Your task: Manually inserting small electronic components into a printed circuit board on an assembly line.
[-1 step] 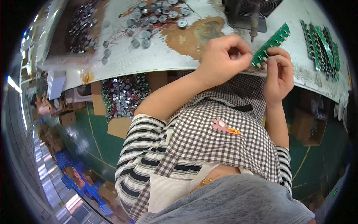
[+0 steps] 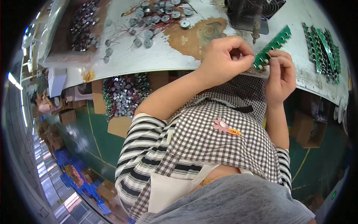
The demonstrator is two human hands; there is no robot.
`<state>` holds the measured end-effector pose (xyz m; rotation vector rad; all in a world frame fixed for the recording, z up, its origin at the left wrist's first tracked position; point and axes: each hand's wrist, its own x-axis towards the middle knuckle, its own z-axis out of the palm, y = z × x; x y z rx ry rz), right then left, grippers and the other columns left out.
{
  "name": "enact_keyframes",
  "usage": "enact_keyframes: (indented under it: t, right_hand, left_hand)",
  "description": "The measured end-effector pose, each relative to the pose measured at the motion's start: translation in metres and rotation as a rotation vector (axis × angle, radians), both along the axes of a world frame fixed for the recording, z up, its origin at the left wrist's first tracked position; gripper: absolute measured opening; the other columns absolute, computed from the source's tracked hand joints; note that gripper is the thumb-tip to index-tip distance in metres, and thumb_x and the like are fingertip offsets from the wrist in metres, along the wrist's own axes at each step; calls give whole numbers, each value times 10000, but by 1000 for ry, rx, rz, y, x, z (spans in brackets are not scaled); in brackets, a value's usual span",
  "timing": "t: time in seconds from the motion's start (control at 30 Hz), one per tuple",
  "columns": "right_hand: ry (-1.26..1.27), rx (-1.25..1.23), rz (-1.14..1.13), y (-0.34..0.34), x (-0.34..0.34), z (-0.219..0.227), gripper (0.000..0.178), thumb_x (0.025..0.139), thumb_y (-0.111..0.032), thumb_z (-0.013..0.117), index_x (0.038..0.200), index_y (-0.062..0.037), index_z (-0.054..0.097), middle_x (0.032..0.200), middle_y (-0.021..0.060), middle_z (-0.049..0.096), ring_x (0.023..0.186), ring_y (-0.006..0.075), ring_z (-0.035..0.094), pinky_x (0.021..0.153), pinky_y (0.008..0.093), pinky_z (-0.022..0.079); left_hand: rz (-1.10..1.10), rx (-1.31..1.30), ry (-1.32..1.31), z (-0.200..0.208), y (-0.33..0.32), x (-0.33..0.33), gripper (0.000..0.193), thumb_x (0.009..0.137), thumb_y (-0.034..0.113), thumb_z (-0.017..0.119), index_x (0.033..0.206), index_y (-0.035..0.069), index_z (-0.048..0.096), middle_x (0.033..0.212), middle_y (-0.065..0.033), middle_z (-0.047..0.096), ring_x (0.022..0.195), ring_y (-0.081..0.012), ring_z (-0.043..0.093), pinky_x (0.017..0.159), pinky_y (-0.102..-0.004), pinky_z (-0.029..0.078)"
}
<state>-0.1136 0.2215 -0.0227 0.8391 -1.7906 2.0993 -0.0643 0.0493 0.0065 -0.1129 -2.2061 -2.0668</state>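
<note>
A green circuit board strip (image 2: pixel 273 45) with small parts along its edge slants over the tabletop, its far end up to the right. My left hand (image 2: pixel 229 56) has its thumb and forefinger pinched together at the strip's near end; what lies between those fingertips is too small to tell. At the strip's near edge my right hand (image 2: pixel 280 76) is closed, fingers bent against the board and thumb raised beside them. Just beyond the strip a soldering iron (image 2: pixel 257 24) points down, its tip close to the board.
Small round metal motors (image 2: pixel 148 34) with red wires lie at the far left of the table. Several green board strips (image 2: pixel 323 54) are stacked at right. A black fan (image 2: pixel 238 16) stands behind the iron. Below the table edge is a carton of motors (image 2: pixel 125 95).
</note>
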Motion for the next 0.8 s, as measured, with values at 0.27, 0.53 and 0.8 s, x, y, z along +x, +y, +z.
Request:
enact_keyframes:
  t: [0.27,0.53,0.8]
  right_hand:
    - [-90,-1,-2,-2,-4,-8,56,916,7,543,917,58,569,953,119,616,761,109,577,676,220,508]
    - [-94,-5,20,-5,-3,-9,65,917,-1,546,916,61,565,963,111,607,745,97,578,659,209,510]
    - [-37,46,30,-7,-5,-12,39,915,11,538,924,49,537,992,127,585,724,95,571,633,201,493]
  left_hand:
    - [736,-1160,331,48,-88,-29,129,796,124,655,789,-5,664,798,-154,644,722,-303,609,651,-365,473]
    - [685,-695,57,25,-123,-59,163,796,121,613,833,-26,671,685,-102,642,576,-265,580,581,-359,471]
    - [832,-616,321,14,-126,-25,154,745,116,708,840,1,673,905,-89,622,748,-176,590,693,-310,478]
